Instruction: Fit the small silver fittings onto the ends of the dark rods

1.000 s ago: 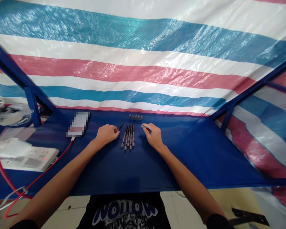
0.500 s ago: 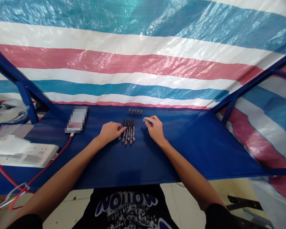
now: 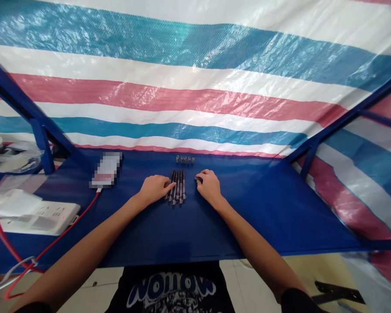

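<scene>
Looking in from a distance, I find the pens (image 3: 178, 187) lying side by side on the blue bench (image 3: 263, 208), roughly lengthwise to me, between my two hands. My left grip (image 3: 154, 188) is right up against them: its thumb reaches over the left edge of the row, its fingers bent beside it. I cannot tell whether it is pinching a pen or only touching, since the hand hides that side. My right grip (image 3: 210, 186) sits just right of the row, apart from it, closed with thumb and fingertips on a small dark object (image 3: 199, 179), mostly covered. Beyond the pens, near the far edge, small metal cylinders (image 3: 189, 160) stand in a line, clear of both hands. Well off to my left lies a phone (image 3: 107, 168) with a red cable (image 3: 88, 208).
</scene>
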Demonstrator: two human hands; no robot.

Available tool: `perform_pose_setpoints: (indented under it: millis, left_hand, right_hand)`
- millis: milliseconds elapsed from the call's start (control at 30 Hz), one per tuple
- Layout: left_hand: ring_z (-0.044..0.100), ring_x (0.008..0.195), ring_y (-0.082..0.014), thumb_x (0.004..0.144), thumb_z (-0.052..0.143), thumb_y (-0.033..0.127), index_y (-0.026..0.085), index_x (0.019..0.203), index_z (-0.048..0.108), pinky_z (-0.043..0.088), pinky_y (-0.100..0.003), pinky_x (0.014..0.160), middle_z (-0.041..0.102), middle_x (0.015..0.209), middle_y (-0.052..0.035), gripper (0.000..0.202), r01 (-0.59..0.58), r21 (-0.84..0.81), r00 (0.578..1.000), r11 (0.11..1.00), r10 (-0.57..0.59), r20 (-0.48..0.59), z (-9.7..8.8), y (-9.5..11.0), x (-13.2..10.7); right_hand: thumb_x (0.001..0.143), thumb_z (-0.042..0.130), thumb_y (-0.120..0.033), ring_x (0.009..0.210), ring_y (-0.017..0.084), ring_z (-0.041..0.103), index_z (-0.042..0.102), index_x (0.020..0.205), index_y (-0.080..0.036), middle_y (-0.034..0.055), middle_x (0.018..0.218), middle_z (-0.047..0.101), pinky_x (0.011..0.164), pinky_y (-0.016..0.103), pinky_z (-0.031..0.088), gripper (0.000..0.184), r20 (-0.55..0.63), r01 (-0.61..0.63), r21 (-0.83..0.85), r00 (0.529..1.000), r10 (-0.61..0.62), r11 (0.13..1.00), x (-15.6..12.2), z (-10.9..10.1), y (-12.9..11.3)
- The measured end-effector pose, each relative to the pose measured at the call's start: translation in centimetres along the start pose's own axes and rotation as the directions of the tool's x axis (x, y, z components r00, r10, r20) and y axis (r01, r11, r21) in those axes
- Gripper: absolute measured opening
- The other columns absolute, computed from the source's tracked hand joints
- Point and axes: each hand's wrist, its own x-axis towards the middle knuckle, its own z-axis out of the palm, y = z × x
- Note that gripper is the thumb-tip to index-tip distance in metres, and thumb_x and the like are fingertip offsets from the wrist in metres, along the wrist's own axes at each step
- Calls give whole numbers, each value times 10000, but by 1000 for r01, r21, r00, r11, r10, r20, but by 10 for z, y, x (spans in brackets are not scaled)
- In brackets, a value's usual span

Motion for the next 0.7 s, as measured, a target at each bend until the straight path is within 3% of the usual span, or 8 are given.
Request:
perform_pose_setpoints:
  millis: [200, 367, 433, 700]
  left_hand:
    - [543, 627, -165, 905, 404, 509, 170, 616, 554, 248, -251, 544, 622, 669, -42, 470, -47, -5, 999, 999, 47, -11, 1, 8, -2]
    - [541, 624, -161, 908, 406, 501, 170, 620, 553, 241, -254, 539, 619, 669, -39, 463, -59, -19, 998, 998, 59, -11, 3, 11, -1]
    - [539, 623, -160, 909, 402, 501, 169, 618, 549, 226, -256, 533, 618, 670, -36, 465, -67, -21, 998, 998, 67, -15, 5, 10, -1]
    - [528, 605, -150, 918, 392, 498, 166, 645, 560, 208, -257, 530, 619, 676, -35, 462, -110, -12, 993, 994, 109, -36, 9, 11, -1]
  right_hand:
    - [806, 552, -176, 845, 226, 520, 697, 767, -188, 88, 852, 599, 748, 341, 432, 151, -70, 46, 8, 997, -45, 999, 0, 2, 0]
    - [854, 482, -240, 750, 198, 570, 645, 869, -170, 60, 794, 634, 734, 320, 446, 178, -205, 36, 245, 979, 15, 969, 16, 0, 8]
    - [849, 481, -251, 743, 196, 596, 633, 895, -171, 55, 805, 661, 743, 318, 454, 177, -207, 29, 310, 978, 37, 950, 29, 1, 13]
    - [795, 484, -193, 796, 213, 624, 649, 870, -177, 69, 856, 693, 785, 339, 466, 182, -190, -20, 270, 979, 74, 963, 72, 21, 33]
